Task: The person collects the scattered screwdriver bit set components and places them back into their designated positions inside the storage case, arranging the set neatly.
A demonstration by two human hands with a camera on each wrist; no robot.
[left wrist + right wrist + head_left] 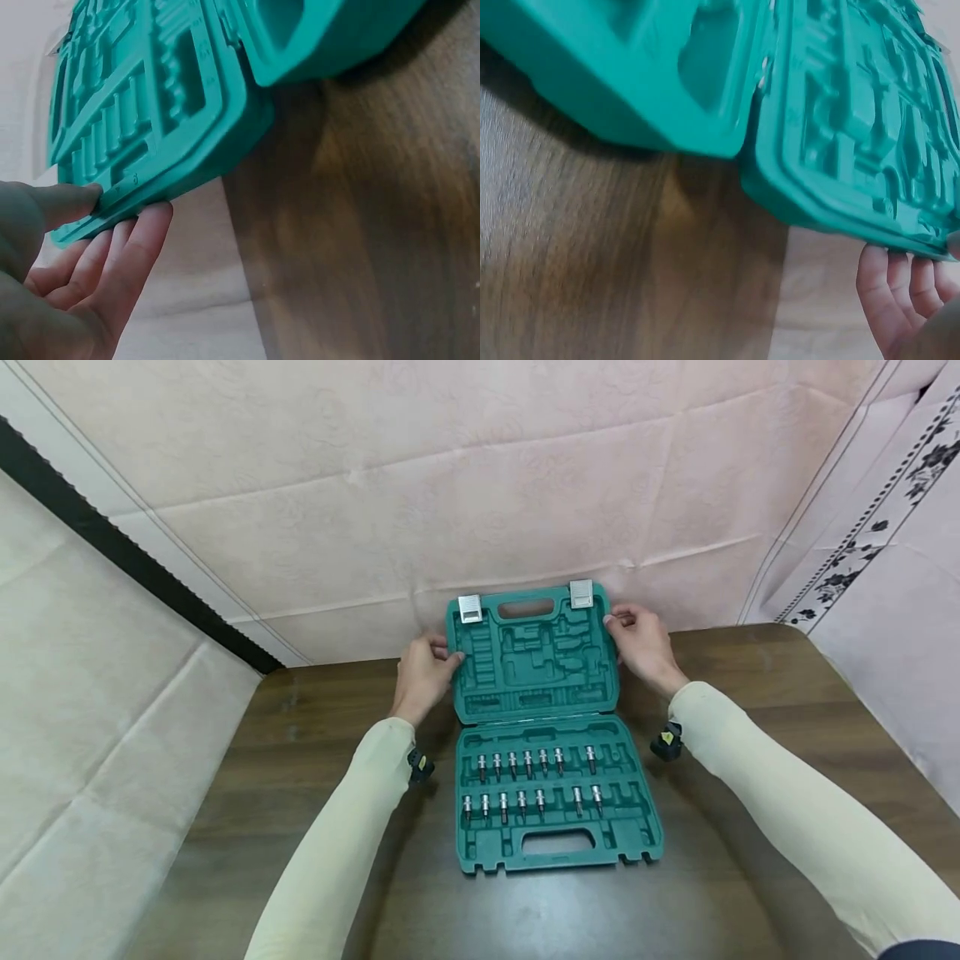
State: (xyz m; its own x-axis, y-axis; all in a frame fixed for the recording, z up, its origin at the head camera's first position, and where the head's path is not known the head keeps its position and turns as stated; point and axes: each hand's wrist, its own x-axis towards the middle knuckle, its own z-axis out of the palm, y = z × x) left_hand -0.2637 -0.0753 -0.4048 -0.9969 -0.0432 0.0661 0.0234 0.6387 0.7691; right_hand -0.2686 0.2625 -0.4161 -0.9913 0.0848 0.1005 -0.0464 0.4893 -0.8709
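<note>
A green plastic socket-bit case [540, 862] stands open on the table, its base lying flat with two rows of silver bit sockets [503, 808] in the slots. The molded lid [531, 699] is raised at the back, leaning toward the wall. My left hand [423, 675] grips the lid's left side, thumb on the inner rim and fingers against the outer wall, as the left wrist view shows. On the opposite side my right hand [643, 645] pinches the lid's right edge, its fingers [881, 289] along the outside. Two metal latches [470, 608] sit at the lid's top edge.
The brown wooden table [315, 852] ends at the back against a pale cloth-covered wall [480, 502]. More cloth hangs left and right, with a dark strip [135, 552] on the left and a floral band [862, 543] on the right.
</note>
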